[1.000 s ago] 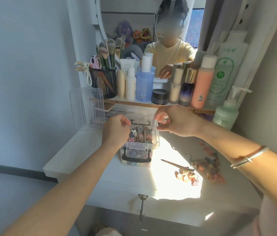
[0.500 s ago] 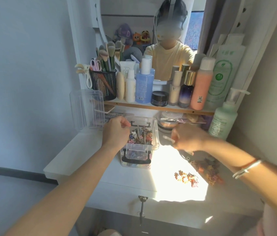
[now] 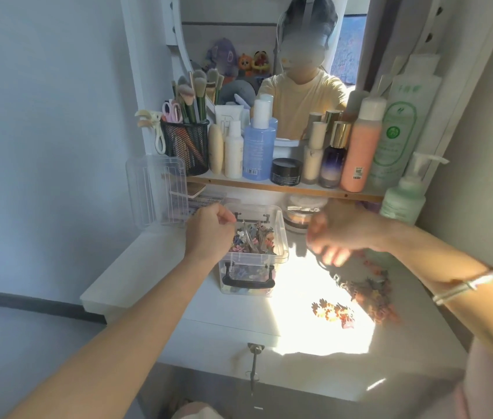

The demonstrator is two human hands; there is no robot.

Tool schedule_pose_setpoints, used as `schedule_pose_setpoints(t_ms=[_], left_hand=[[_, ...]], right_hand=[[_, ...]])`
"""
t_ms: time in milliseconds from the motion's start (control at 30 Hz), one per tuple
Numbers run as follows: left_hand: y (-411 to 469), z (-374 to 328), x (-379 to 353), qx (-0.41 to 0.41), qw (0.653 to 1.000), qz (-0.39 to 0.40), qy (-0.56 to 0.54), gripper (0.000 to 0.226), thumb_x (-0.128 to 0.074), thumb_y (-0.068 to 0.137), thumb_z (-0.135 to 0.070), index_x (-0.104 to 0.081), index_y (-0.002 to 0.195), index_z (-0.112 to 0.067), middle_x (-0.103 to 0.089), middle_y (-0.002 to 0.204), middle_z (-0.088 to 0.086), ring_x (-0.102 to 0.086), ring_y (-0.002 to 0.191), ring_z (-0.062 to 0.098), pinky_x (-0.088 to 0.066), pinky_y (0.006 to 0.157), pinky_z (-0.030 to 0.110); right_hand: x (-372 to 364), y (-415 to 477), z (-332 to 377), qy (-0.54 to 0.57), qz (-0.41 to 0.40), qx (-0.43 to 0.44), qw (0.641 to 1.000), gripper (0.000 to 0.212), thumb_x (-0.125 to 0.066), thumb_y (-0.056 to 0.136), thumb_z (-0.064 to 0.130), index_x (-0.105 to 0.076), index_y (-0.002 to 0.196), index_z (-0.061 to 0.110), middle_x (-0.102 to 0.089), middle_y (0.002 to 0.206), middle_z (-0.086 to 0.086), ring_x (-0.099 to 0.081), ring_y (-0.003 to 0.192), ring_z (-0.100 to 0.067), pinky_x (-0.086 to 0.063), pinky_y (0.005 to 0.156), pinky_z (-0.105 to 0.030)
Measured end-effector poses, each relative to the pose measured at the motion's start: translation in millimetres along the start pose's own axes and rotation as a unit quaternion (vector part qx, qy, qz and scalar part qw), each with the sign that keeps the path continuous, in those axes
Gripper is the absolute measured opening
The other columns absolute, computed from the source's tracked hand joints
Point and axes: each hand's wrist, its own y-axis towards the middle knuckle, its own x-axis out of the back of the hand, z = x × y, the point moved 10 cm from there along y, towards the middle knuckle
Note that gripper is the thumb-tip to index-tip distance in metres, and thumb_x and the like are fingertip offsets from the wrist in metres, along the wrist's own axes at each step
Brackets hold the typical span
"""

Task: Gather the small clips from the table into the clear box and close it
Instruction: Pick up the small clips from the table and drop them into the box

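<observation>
- Left hand (image 3: 208, 234) is curled over the left rim of the clear box (image 3: 257, 257); what it pinches, I cannot tell
- Right hand (image 3: 339, 234), blurred, fingers loosely spread downward, hovers just right of the box
- Small clips (image 3: 372, 291) lie right of the box, toward the person, nearest the right hand
- Lid (image 3: 156, 192) stands behind the box's left

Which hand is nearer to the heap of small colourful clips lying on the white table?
Right. The right hand hovers beside the heap of small colourful clips; the left hand is farther, at the left rim of the clear plastic box.
</observation>
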Motion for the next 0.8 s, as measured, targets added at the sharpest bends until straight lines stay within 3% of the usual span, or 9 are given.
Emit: schedule_pose_setpoints(t_ms=[100,200,267,333,433,533,600,700,800], left_hand=[[-3,-2,-2,0.0,1.0,-0.001,-0.006,0.017,-0.048,0.086,0.001,-0.064,0.09,-0.003,-0.065,0.104,0.01,-0.05,0.087,0.015,-0.039,0.079,0.024],[-5,-5,-5,-0.003,1.0,0.007,-0.002,0.018,-0.048,0.087,-0.001,-0.064,0.092,-0.003,-0.065,0.107,0.01,-0.049,0.088,0.014,-0.037,0.079,0.023],[-6,-5,-5,-0.004,1.0,0.01,-0.002,0.018,-0.048,0.087,-0.001,-0.064,0.093,-0.003,-0.065,0.108,0.01,-0.049,0.089,0.014,-0.037,0.08,0.023],[-6,-5,-6,-0.004,1.0,0.011,-0.004,0.017,-0.048,0.087,-0.001,-0.064,0.093,-0.004,-0.065,0.108,0.01,-0.049,0.089,0.015,-0.037,0.08,0.024],[-7,-5,-5,-0.002,1.0,0.012,-0.003,0.017,-0.048,0.086,-0.001,-0.064,0.092,-0.004,-0.065,0.107,0.011,-0.05,0.088,0.016,-0.038,0.079,0.025],[-6,-6,-5,-0.005,1.0,0.01,-0.001,0.018,-0.048,0.086,-0.001,-0.065,0.091,-0.004,-0.065,0.105,0.011,-0.054,0.092,0.021,-0.039,0.08,0.027],[-6,-5,-5,-0.005,1.0,0.009,-0.001,0.018,-0.048,0.086,-0.001,-0.065,0.091,-0.004,-0.065,0.104,0.01,-0.053,0.091,0.021,-0.039,0.08,0.026],[-6,-5,-6,-0.004,1.0,0.01,0.002,0.018,-0.047,0.086,-0.001,-0.064,0.09,-0.005,-0.065,0.101,0.009,-0.05,0.087,0.017,-0.039,0.079,0.026],[-6,-6,-6,-0.004,1.0,0.011,-0.001,0.018,-0.047,0.086,-0.001,-0.064,0.09,-0.005,-0.064,0.1,0.007,-0.05,0.088,0.017,-0.04,0.08,0.027]], right_hand=[[-41,-13,-26,-0.154,0.139,-0.03,0.978,0.03,-0.063,0.085,0.024,-0.052,0.109,0.01,-0.057,0.108,-0.009,-0.06,0.071,-0.017,-0.054,0.055,-0.022],[-60,-17,-30,-0.219,0.179,-0.031,0.959,0.055,-0.067,0.08,0.037,-0.043,0.124,0.015,-0.046,0.11,0.0,-0.055,0.065,-0.014,-0.053,0.059,-0.029],[-71,-18,-31,-0.236,0.195,-0.03,0.952,0.06,-0.069,0.078,0.039,-0.04,0.126,0.017,-0.043,0.105,0.002,-0.059,0.083,-0.019,-0.055,0.06,-0.029],[-77,-18,-33,-0.253,0.192,-0.02,0.948,0.058,-0.07,0.077,0.034,-0.041,0.124,0.016,-0.045,0.102,0.001,-0.059,0.091,-0.024,-0.053,0.057,-0.027],[-79,-15,-32,-0.223,0.188,-0.011,0.956,0.041,-0.07,0.079,0.022,-0.043,0.11,0.015,-0.05,0.108,-0.009,-0.057,0.076,-0.023,-0.055,0.063,-0.033],[-81,-12,-31,-0.225,0.184,0.01,0.957,0.031,-0.068,0.08,0.017,-0.044,0.1,0.017,-0.051,0.11,-0.015,-0.055,0.08,-0.027,-0.054,0.063,-0.033],[-81,-9,-28,-0.219,0.173,0.026,0.96,0.025,-0.066,0.082,0.015,-0.047,0.099,0.016,-0.051,0.107,-0.011,-0.056,0.082,-0.028,-0.05,0.054,-0.024],[-75,-5,-28,-0.2,0.151,0.035,0.967,0.018,-0.065,0.082,0.014,-0.055,0.098,0.014,-0.045,0.09,0.003,-0.063,0.093,-0.03,-0.048,0.061,-0.025],[-69,0,-28,-0.175,0.135,0.042,0.974,0.014,-0.067,0.08,0.011,-0.059,0.092,0.014,-0.057,0.086,-0.001,-0.062,0.077,-0.023,-0.052,0.066,-0.031]])
